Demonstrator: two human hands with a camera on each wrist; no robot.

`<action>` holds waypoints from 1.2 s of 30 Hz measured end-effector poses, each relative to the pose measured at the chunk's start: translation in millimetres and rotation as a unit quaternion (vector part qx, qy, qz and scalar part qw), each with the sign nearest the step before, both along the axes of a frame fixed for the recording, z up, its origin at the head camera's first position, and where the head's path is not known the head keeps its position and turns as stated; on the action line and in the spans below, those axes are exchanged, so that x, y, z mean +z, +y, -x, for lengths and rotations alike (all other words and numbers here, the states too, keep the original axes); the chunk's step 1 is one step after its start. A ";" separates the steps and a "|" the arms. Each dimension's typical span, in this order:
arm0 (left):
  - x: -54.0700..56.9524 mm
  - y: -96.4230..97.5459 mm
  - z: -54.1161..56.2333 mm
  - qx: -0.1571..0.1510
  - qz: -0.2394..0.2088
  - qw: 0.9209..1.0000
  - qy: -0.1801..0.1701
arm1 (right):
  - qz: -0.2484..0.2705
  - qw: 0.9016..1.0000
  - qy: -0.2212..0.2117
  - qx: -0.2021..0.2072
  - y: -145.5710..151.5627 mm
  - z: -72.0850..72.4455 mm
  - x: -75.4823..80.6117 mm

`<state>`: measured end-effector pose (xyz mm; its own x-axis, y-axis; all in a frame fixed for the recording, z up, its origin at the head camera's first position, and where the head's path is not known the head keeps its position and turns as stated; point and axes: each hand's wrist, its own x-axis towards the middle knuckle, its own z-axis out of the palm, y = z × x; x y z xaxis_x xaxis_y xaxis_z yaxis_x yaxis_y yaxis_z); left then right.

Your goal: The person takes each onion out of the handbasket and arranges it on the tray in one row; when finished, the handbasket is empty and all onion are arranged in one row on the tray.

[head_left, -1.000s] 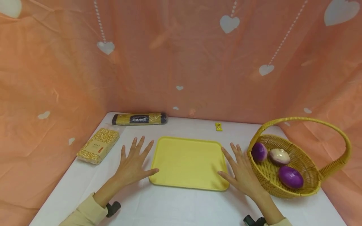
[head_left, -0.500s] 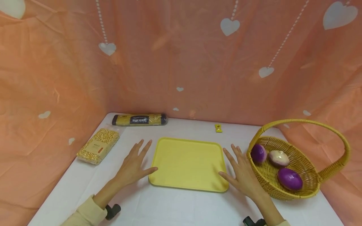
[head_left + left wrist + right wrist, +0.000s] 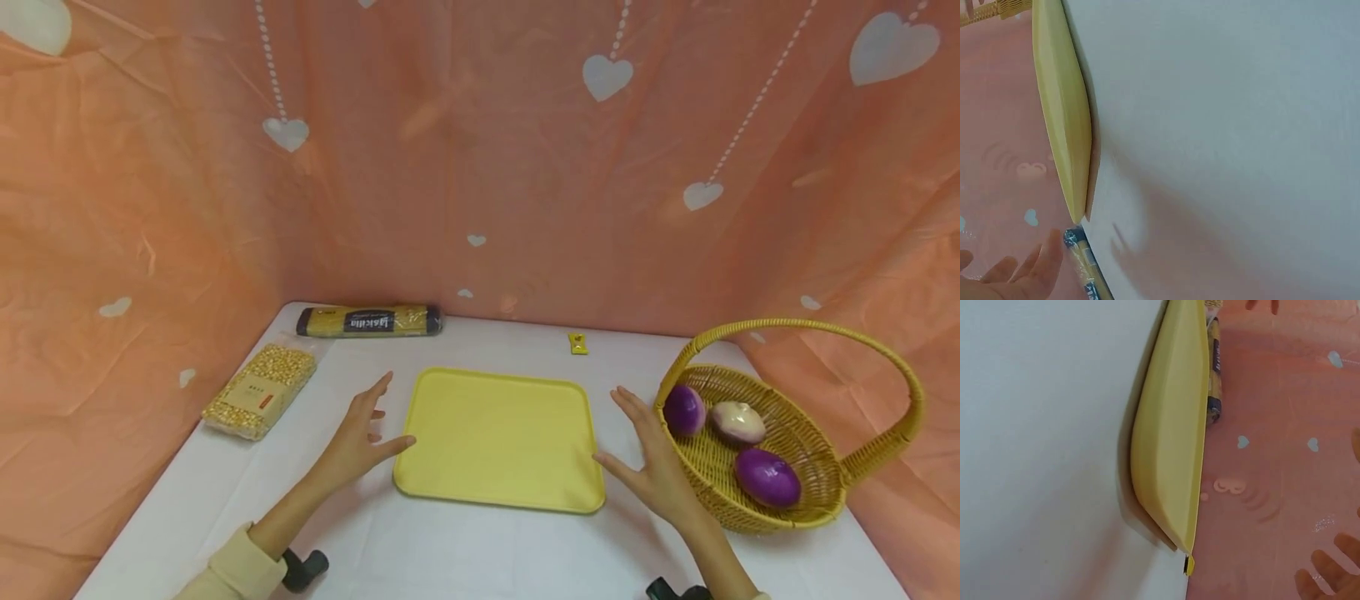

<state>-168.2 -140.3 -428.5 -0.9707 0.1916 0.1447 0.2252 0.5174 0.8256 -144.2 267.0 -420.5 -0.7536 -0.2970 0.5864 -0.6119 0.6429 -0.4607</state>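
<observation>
A yellow rectangular tray [image 3: 498, 442] lies on the white table between the two hands. My left hand [image 3: 352, 446] hovers at the tray's left side, fingers apart and thumb pointing toward its edge. On the other side my right hand [image 3: 656, 467] is held with fingers extended and its thumb by the right rim. Neither hand holds anything. The left wrist view shows the left fingers [image 3: 1041, 269] near the tray's corner. Some right fingers [image 3: 1329, 575] appear at the lower right of the right wrist view, apart from the tray.
A wicker basket [image 3: 750, 521] with a tall handle stands at right, holding two purple egg-shaped items and a paler one [image 3: 738, 422]. A pack of spaghetti [image 3: 371, 321] lies at the back left, a bag of corn kernels [image 3: 262, 387] at left. A small yellow packet [image 3: 577, 343] is behind the tray.
Both hands have turned from palm-down with spread fingers to more sideways, palms toward each other. The view has tilted up slightly. Tray, basket and packs stay where they were.
</observation>
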 end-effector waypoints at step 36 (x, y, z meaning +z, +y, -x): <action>-24.4 -0.7 9.0 0.023 -0.083 0.989 -0.121 | 0.112 0.991 0.062 -0.046 42.1 -7.3 10.0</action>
